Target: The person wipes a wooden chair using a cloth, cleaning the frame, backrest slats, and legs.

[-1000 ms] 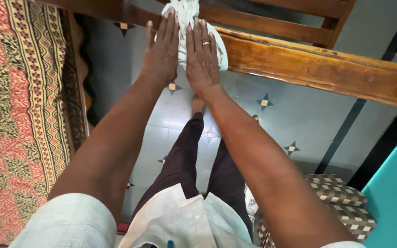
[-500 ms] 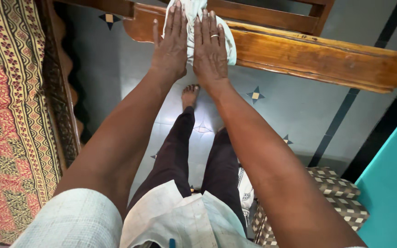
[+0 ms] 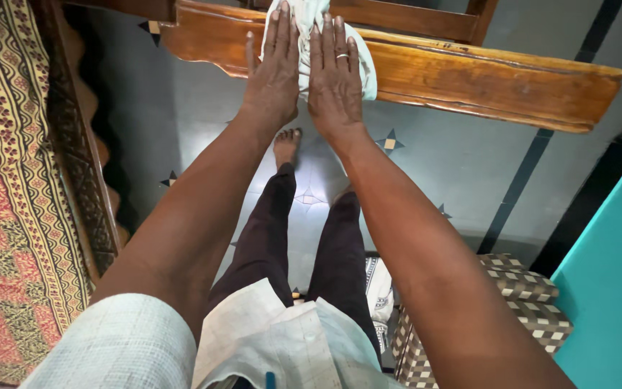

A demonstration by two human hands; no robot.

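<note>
Pale mint-white crumpled cloth [image 3: 309,16] lies directly under our fingers, bunched on the top edge of the polished brown wooden rail [image 3: 469,72]. We have both hands flat on it, palms down, fingers straight and close together, gripping nothing. Our left hand [image 3: 273,68] and our right hand [image 3: 335,72], with its silver ring, sit side by side, almost touching, equally near the cloth. It pokes out beyond our fingertips and spills past the right hand's outer edge. The rail's long axis runs crosswise to our arms, stretching far to the right of the hands and only a little to the left. Below our wrists, a bare foot stands on grey floor tiles [image 3: 440,173].
</note>
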